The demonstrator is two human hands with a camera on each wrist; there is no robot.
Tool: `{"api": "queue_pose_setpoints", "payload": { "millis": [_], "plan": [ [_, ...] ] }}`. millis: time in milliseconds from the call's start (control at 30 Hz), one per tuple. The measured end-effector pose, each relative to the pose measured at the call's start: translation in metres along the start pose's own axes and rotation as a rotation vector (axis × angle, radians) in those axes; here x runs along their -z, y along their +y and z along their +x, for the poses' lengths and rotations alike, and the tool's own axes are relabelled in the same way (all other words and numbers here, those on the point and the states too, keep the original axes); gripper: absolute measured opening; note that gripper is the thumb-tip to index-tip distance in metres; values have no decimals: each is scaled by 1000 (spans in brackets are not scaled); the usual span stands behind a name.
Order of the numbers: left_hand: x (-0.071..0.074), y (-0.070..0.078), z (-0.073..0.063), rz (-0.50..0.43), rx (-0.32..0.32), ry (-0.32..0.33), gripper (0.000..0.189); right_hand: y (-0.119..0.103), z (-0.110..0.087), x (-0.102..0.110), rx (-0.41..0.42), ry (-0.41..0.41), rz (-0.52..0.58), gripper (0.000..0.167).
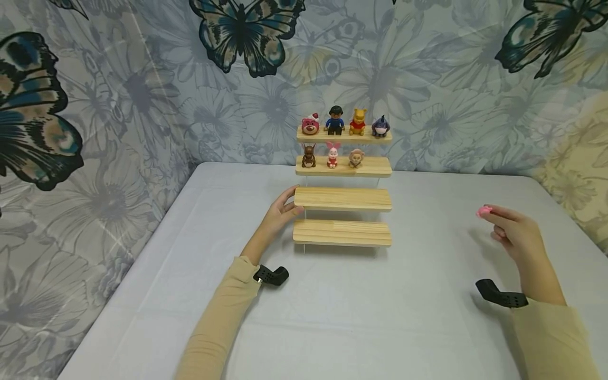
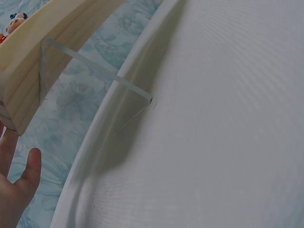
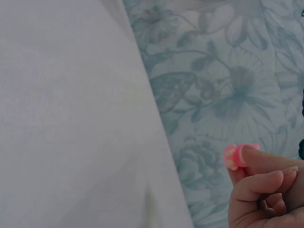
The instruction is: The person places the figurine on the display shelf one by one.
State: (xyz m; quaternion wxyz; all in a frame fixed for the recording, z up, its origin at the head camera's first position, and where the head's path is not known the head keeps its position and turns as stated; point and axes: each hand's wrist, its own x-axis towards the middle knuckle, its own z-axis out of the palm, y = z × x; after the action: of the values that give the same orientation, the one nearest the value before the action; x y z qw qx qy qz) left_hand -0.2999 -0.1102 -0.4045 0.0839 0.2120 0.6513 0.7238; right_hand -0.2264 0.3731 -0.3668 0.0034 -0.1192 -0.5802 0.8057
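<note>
A small pink figurine (image 1: 484, 211) is pinched between thumb and fingertip of my right hand (image 1: 520, 237), raised over the right of the table; in the right wrist view the pink figurine (image 3: 234, 156) shows pale yellow spots. My left hand (image 1: 277, 215) is at the left end of a stepped wooden display stand (image 1: 342, 199), its fingers at the third board from the top. In the left wrist view the left hand's thumb (image 2: 31, 173) points up, apart from the wood. Small figures, including a yellow bear in red (image 1: 358, 122) and a pink-eared one (image 1: 332, 157), occupy the upper two boards.
Clear supports (image 2: 97, 69) hold the stand's boards. It stands on a white-covered table (image 1: 380, 327), near the back edge. Behind and to the left hangs flowered cloth (image 1: 275, 116) with large butterflies. A black strap mount (image 1: 502, 295) sits at each wrist.
</note>
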Motion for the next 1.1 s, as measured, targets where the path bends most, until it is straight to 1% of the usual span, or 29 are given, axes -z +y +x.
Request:
{"api": "queue_pose_setpoints", "payload": {
  "millis": [133,233,267,367,467,567,700,800,867,933,967,1100],
  "plan": [
    [0,-3,0,11,-11,8,60,-9,-2,-14,7,-54,78,17],
    [1,-4,0,8,-21,3,63,-15,-4,-26,18,-119,154,20],
    [1,-4,0,7,-23,0,65,-16,-5,-31,31,-152,182,21],
    [1,-4,0,1,-27,-3,74,-22,-8,-46,74,-228,213,24],
    [1,-4,0,-3,-28,-1,80,-28,-10,-62,116,-271,202,24],
    [1,-4,0,-7,-27,4,75,-33,-13,-75,138,-336,229,25],
    [1,-4,0,-9,-15,3,64,-36,-15,-87,147,-464,329,29],
    [2,-3,0,-15,-1,2,61,-38,-15,-96,160,-505,352,30],
    [1,-1,1,-20,9,2,60,-39,-16,-102,170,-502,346,30],
    [0,2,0,-19,13,0,59,-40,-17,-109,197,-465,291,28],
    [-1,5,-1,-16,13,-2,59,-41,-17,-112,211,-434,249,27],
    [-4,15,-5,4,16,-5,59,-42,-20,-127,248,-266,60,19]
  ]
}}
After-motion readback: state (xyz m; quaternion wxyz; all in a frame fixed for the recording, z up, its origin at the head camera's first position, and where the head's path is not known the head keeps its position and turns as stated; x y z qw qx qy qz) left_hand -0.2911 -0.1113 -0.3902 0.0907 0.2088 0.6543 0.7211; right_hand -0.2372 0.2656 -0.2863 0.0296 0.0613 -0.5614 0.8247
